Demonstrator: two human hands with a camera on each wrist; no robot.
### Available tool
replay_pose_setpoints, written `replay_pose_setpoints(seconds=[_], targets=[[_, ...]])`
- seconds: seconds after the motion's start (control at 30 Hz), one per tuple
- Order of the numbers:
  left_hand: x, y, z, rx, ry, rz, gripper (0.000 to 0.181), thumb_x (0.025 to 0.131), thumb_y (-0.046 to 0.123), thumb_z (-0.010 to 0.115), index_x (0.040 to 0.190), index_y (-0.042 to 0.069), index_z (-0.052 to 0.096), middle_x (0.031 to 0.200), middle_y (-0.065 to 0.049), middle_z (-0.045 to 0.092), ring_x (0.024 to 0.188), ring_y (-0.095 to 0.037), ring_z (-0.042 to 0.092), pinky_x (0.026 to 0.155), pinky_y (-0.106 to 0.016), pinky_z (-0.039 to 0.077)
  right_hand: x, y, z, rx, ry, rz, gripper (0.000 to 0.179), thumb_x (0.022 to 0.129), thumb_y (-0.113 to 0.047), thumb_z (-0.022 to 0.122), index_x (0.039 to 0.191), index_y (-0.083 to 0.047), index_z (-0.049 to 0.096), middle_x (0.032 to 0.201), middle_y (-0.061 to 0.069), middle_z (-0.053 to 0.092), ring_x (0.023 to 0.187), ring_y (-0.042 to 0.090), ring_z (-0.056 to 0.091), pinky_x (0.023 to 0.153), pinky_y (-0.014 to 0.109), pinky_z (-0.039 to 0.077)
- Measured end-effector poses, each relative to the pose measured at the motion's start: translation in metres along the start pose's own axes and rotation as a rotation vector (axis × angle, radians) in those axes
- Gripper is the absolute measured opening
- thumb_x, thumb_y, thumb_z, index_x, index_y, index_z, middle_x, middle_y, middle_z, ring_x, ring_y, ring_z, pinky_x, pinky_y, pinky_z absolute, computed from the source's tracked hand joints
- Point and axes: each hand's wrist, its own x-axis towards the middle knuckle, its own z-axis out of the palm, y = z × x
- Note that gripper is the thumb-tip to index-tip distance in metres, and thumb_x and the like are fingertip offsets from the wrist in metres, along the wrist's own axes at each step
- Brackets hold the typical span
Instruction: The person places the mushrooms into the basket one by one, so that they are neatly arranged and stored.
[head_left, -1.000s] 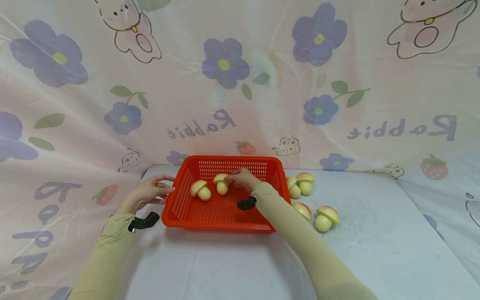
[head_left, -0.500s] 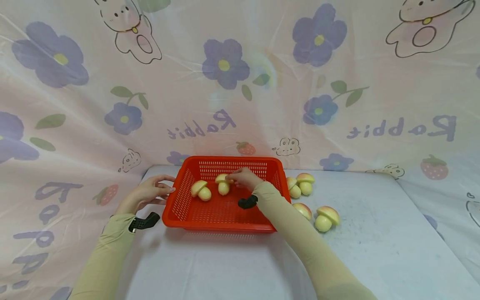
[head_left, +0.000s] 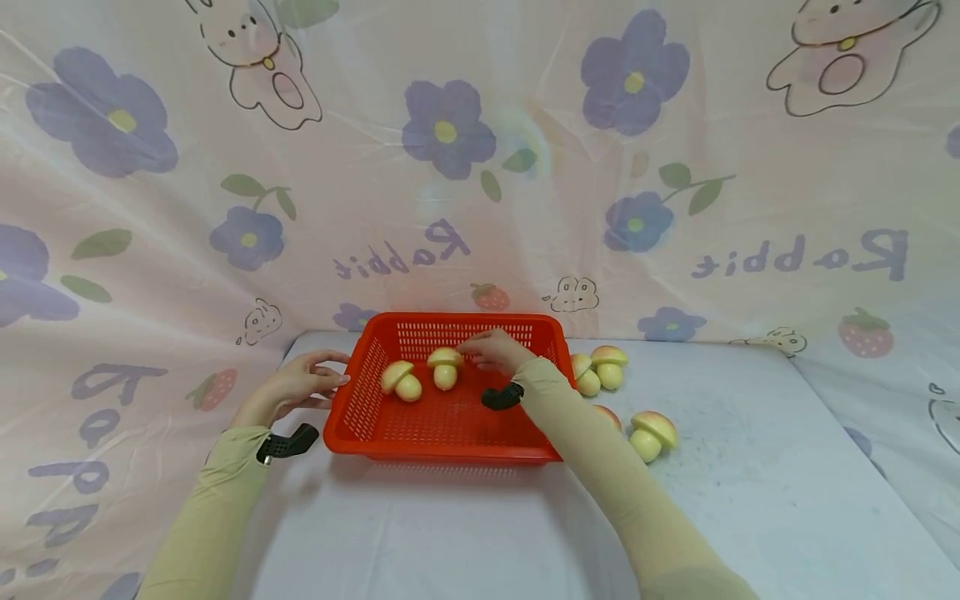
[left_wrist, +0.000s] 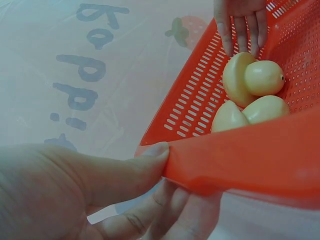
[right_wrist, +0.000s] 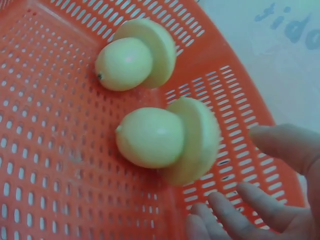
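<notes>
A red plastic basket [head_left: 442, 454] with slotted walls stands on the table. Inside lie two toy mushrooms with pale yellow stems: one at the left [head_left: 402, 381], the other nearer the middle [head_left: 446, 368]. My left hand [head_left: 300, 385] grips the basket's left rim, thumb on top and fingers beneath, as the left wrist view shows. My right hand [head_left: 497, 350] is inside the basket, just right of the middle mushroom. In the right wrist view its thumb and fingers [right_wrist: 270, 210] are spread apart beside that mushroom's cap, with nothing between them.
Several more toy mushrooms lie right of the basket: a pair by its back corner [head_left: 609, 367], one farther forward [head_left: 652, 435] and another partly behind the right sleeve [head_left: 609, 417]. A printed cloth [head_left: 525, 208] hangs behind the white-covered table [head_left: 757, 467].
My right hand has let go of the middle mushroom and drawn back slightly to the right. The left hand keeps its place on the basket rim.
</notes>
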Motion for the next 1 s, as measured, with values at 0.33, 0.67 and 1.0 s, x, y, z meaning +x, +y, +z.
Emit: replay_pose_setpoints(seconds=[0.33, 0.67, 1.0], targets=[[-0.001, 0.000, 0.002, 0.012, 0.007, 0.001, 0.056, 0.094, 0.018, 0.063, 0.140, 0.002, 0.036, 0.101, -0.013, 0.065, 0.083, -0.024, 0.065, 0.074, -0.039, 0.057, -0.024, -0.016, -0.014, 0.073, -0.121, -0.027, 0.039, 0.097, -0.018, 0.057, 0.131, 0.002, 0.054, 0.138, 0.019, 0.047, 0.126, 0.038, 0.044, 0.106, 0.046, 0.035], [0.000, -0.003, 0.002, 0.035, 0.029, -0.010, 0.055, 0.093, 0.019, 0.064, 0.139, 0.002, 0.037, 0.103, -0.015, 0.063, 0.085, -0.027, 0.064, 0.075, -0.039, 0.056, -0.040, -0.033, -0.027, 0.175, -0.156, -0.055, 0.041, 0.099, -0.013, 0.054, 0.134, 0.006, 0.046, 0.142, 0.022, 0.040, 0.130, 0.040, 0.039, 0.106, 0.047, 0.033], [0.001, -0.003, 0.003, 0.036, 0.026, -0.001, 0.056, 0.093, 0.019, 0.064, 0.139, 0.001, 0.037, 0.101, -0.014, 0.064, 0.085, -0.027, 0.064, 0.075, -0.039, 0.056, -0.068, -0.041, -0.039, 0.147, -0.207, -0.115, 0.047, 0.100, -0.009, 0.049, 0.140, 0.009, 0.034, 0.140, 0.028, 0.039, 0.127, 0.040, 0.042, 0.107, 0.049, 0.032]])
